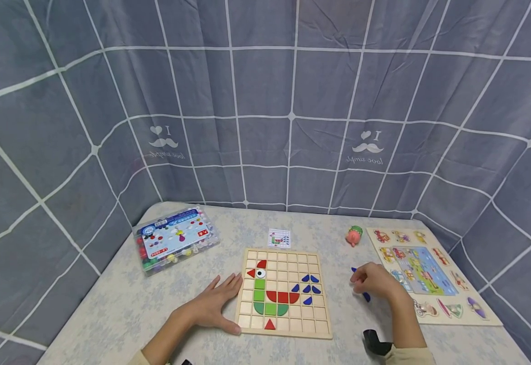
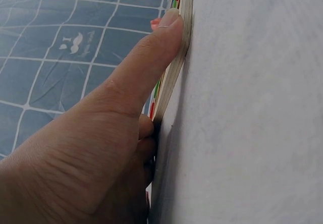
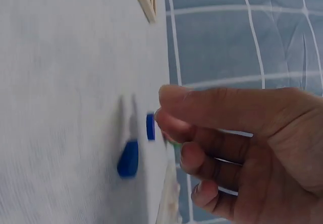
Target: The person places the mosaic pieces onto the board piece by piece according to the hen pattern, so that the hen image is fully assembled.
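Observation:
A wooden grid board (image 1: 293,332) lies flat, bearing a bird picture made of red, green and blue shaped pieces and one eye tile (image 1: 260,274). My left hand (image 1: 215,304) spreads along its left side, fingers and thumb extended, with the thumb (image 2: 151,52) against the board's edge. Right of the board, my right hand (image 1: 375,280) is over the table with loosely bent fingers; nothing shows between thumb and index finger. Beside its fingertips are two loose blue pieces, one nearer (image 3: 128,159) and one farther (image 3: 150,126).
Behind the board lies a small pattern card (image 1: 279,238). A clear case of colored beads (image 1: 176,238) is at the back left. A pink and green toy (image 1: 354,235) and a wooden picture puzzle (image 1: 434,276) lie to the right. A black object (image 1: 375,343) is near my right forearm.

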`<state>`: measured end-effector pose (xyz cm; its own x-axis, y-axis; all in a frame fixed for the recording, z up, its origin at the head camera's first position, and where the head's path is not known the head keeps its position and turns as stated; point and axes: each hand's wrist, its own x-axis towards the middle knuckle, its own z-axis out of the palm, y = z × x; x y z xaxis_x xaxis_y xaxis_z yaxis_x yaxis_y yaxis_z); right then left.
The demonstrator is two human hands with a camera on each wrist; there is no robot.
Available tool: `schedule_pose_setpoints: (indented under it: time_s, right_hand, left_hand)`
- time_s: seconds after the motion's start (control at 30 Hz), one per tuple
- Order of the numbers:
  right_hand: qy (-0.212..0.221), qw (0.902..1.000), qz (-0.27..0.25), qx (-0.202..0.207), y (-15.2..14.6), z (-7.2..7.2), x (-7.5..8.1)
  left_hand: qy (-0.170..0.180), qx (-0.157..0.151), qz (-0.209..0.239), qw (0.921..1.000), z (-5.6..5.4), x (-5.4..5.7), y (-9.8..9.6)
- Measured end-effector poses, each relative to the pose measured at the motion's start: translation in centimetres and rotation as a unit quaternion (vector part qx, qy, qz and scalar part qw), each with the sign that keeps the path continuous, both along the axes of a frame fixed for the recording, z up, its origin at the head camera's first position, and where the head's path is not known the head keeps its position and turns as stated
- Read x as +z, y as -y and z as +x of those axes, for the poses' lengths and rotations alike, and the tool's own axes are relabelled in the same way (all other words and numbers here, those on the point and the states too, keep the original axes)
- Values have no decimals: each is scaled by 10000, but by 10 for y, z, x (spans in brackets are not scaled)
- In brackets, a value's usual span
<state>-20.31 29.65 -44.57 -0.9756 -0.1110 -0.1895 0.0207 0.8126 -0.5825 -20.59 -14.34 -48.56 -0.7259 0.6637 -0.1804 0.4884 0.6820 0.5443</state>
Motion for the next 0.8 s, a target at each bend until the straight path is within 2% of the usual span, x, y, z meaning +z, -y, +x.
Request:
schedule_pose_setpoints:
  time_s: [0.23, 0.47, 0.63, 0.8]
  right_hand:
    - [497, 9982, 58, -337, -16, 4, 0]
    - [737, 9970, -74, -243, -20, 6, -2]
    - [739, 9967, 17, -335, -20, 5, -6]
    - [546, 9974, 191, -440, -16, 3, -11]
  left_hand:
    - [31, 11, -23, 10000, 0, 0, 0]
    - [59, 31, 9, 10000, 1, 3, 0]
    - [54, 15, 60, 10000, 2, 3, 0]
    - [18, 5, 66, 10000, 2, 3, 0]
